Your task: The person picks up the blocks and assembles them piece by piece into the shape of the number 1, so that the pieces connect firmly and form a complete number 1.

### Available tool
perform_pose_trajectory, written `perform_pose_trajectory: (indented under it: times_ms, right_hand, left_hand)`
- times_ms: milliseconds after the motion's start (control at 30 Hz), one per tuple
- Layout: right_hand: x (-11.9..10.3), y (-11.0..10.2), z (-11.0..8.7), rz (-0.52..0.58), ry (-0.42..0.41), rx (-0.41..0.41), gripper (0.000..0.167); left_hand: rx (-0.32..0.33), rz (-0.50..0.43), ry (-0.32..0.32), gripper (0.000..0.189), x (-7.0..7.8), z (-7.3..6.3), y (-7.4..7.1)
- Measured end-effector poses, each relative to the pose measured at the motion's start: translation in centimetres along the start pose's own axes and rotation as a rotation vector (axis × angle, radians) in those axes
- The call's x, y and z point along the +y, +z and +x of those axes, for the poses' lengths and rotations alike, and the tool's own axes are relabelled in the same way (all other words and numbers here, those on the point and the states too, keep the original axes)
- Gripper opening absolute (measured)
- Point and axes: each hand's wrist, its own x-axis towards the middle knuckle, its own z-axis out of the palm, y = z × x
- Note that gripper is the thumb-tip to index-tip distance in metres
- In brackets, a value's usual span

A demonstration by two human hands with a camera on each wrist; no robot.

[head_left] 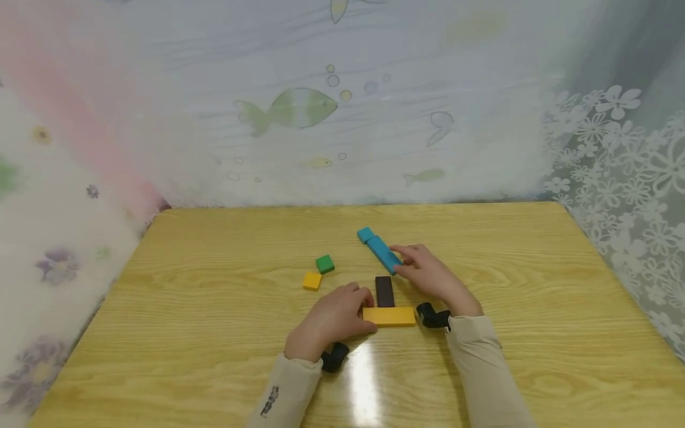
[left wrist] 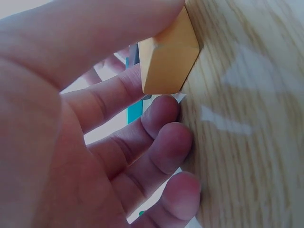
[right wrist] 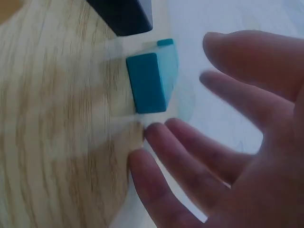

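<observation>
In the head view a long yellow block (head_left: pixel 389 317) lies crosswise on the table, and my left hand (head_left: pixel 338 315) pinches its left end between thumb and index finger. The left wrist view shows that block's end (left wrist: pixel 170 61) between them, the other fingers loosely bent at the tabletop. A dark brown block (head_left: pixel 384 291) stretches away from the yellow block's far side. My right hand (head_left: pixel 428 272) is spread beside the near end of a long blue block (head_left: pixel 384 254). In the right wrist view its fingers are parted around the blue block's end (right wrist: pixel 147 84), with a gap between.
A small blue block (head_left: pixel 366 235) sits at the far end of the long blue one. Left of these are a small green block (head_left: pixel 324 264) and a small yellow block (head_left: pixel 312 281). The wooden table (head_left: pixel 214 333) meets a patterned curtain (head_left: pixel 214 119) at its back edge.
</observation>
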Motion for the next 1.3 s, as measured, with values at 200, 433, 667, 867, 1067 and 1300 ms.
perform_pose_trajectory:
  times_ms: [200, 433, 667, 867, 1067, 1300]
  right_hand:
    - [-0.27, 0.31, -0.08, -0.065, -0.049, -0.010, 0.038]
    - [-0.51, 0.59, 0.06, -0.167, -0.062, -0.009, 0.035]
    - [-0.14, 0.70, 0.15, -0.206, -0.076, 0.007, 0.031]
    - [-0.26, 0.31, -0.19, -0.189, -0.018, 0.030, 0.028]
    - [-0.28, 0.32, -0.20, -0.183, 0.018, 0.051, 0.020]
    - [0.04, 0.42, -0.03, -0.179, 0.085, 0.080, 0.009]
  left_hand:
    - [0.002, 0.007, -0.004, 0.035, 0.18, 0.01, -0.05]
    - [0.009, 0.005, -0.001, 0.035, 0.36, -0.01, -0.17]
    - [0.018, 0.012, -0.001, 0.034, 0.35, 0.04, -0.05]
    - [0.022, 0.018, -0.004, 0.035, 0.33, 0.02, 0.08]
    - [0.022, 0.015, -0.008, 0.034, 0.27, 0.01, 0.05]
    - [0.019, 0.022, -0.004, 0.034, 0.11, 0.13, 0.16]
